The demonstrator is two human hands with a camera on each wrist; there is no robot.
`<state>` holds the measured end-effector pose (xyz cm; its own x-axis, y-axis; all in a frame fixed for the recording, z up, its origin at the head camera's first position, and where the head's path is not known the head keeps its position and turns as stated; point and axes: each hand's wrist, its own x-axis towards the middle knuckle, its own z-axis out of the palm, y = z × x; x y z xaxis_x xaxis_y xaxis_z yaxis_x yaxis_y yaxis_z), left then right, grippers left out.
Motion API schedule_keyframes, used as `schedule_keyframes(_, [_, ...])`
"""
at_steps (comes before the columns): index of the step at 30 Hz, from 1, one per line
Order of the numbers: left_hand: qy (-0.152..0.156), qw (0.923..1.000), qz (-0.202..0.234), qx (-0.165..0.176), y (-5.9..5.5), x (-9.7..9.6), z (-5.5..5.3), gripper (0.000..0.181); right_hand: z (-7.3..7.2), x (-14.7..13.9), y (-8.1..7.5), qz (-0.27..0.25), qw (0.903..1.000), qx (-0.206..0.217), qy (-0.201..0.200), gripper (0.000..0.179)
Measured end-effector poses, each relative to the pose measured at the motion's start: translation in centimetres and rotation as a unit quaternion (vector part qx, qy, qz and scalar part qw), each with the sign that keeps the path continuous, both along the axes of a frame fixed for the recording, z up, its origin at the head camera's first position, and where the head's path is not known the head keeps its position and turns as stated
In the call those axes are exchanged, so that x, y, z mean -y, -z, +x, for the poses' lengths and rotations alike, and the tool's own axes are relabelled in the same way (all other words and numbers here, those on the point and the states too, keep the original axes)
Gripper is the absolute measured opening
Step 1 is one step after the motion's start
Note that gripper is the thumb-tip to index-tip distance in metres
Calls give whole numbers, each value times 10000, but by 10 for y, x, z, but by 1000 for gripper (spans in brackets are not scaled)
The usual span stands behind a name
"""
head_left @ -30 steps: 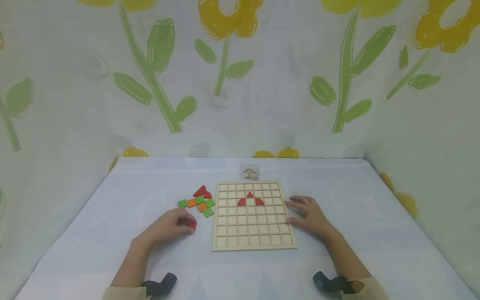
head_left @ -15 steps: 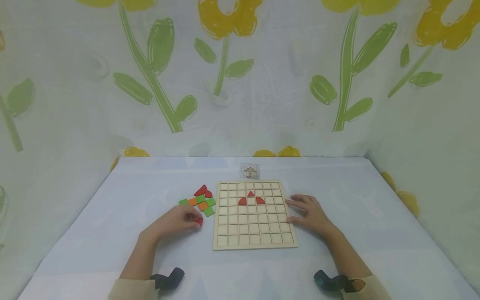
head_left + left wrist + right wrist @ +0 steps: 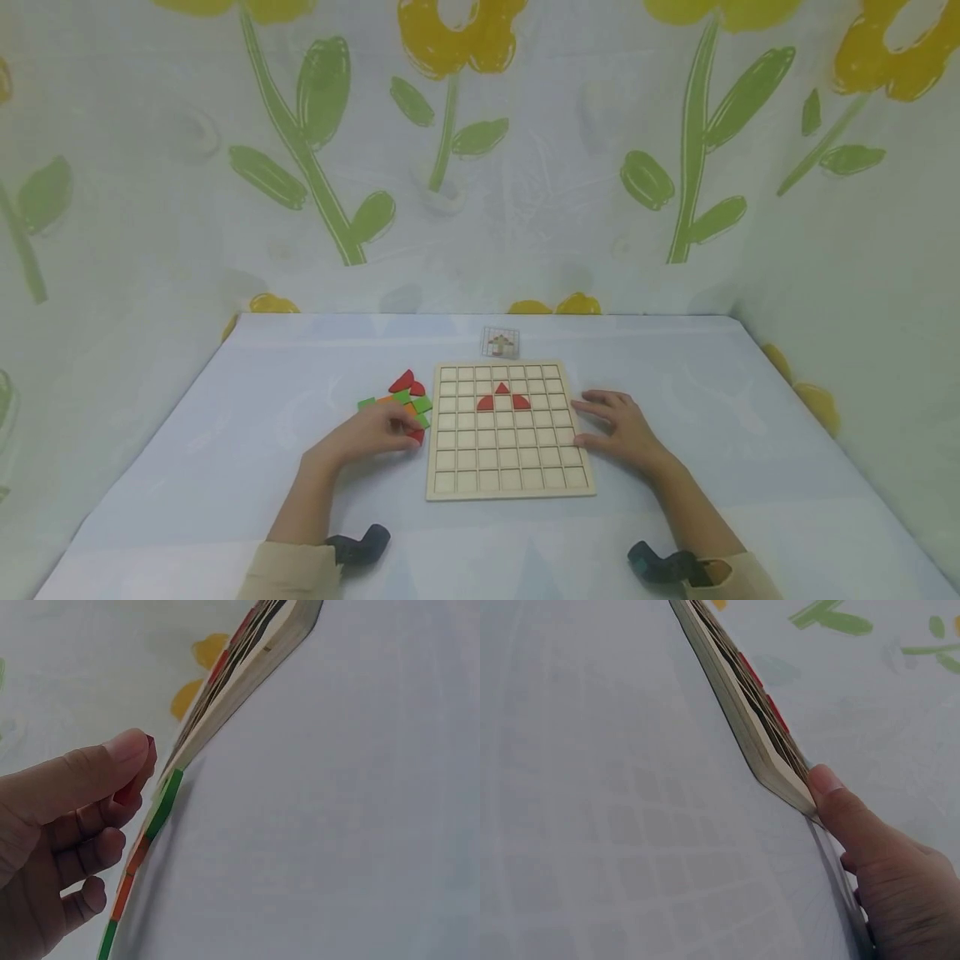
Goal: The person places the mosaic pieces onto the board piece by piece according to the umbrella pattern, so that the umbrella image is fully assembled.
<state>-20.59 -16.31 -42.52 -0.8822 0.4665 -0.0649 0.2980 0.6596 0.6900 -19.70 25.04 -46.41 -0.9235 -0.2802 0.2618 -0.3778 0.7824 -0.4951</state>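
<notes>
My left hand (image 3: 367, 433) pinches a small red tile (image 3: 136, 778) between thumb and fingers, just left of the wooden grid board (image 3: 487, 482). The tile's full outline is hidden by the fingers. Set in the board's upper cells are a red triangle (image 3: 502, 388) and two red quarter-round tiles (image 3: 486, 403). Against the board's right edge rest the thumb and fingers of my right hand (image 3: 621, 429), spread and fairly straight. In the right wrist view, the thumb touches the board's corner.
Loose green tiles (image 3: 422, 404), orange tiles and red rounded tiles (image 3: 402, 381) lie left of the board, partly behind my left hand. A small pattern card (image 3: 500, 342) lies beyond the board. Flower-printed cloth (image 3: 525, 208) walls the table (image 3: 637, 342).
Holding the red tile, my left hand has moved right toward the board, now covering part of the loose tiles. The right hand stays at the board's edge.
</notes>
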Motion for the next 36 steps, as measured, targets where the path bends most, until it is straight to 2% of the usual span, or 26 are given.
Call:
schedule_keyframes(3, [49,10000,34,-5,0,-4,-2,18,0,0,0,7,10000,-43,-41,59])
schedule_keyframes(8, [-119,9998,-2,147,1,-12,-4,21,0,0,1,57,10000,-51,-59,58])
schedule_keyframes(13, [-65,9999,-85,78,2,-17,-7,25,-1,0,1,69,9999,-77,-67,58])
schedule_keyframes(20, [-52,9997,178,125,4,-27,-11,25,-1,0,-1,-33,9999,144,-36,60])
schedule_keyframes(27, [-378,9988,220,226,4,-46,-11,20,-1,0,0,8,9998,191,-9,60])
schedule_keyframes(36, [-423,9991,32,19,5,-64,-10,21,-1,0,0,11,10000,70,-42,60])
